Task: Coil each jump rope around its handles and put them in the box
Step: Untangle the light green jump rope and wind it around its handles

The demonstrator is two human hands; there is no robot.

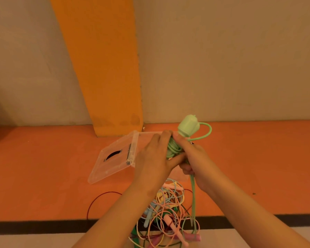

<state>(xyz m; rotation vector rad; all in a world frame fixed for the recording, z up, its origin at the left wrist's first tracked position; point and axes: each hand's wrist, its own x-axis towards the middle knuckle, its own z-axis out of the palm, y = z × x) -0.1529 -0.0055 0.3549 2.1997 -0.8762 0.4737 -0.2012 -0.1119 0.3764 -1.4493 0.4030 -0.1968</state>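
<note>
I hold a mint-green jump rope [174, 149] over the clear plastic box [147, 138]. Its rounded green handle end [188, 127] sticks up above my fingers, with a loop of cord arcing to the right. My left hand [154, 158] grips the coiled green cord from the left. My right hand [193, 158] grips the handles and coil from the right. Two green strands [193, 199] hang down from my right hand. Most of the box is hidden behind my hands.
The box's clear lid [113, 158] lies open to the left on the orange floor. A tangled pile of pastel jump ropes [166, 212] sits near me, below my forearms. A dark red cord [97, 203] loops out to the left. The wall stands close behind the box.
</note>
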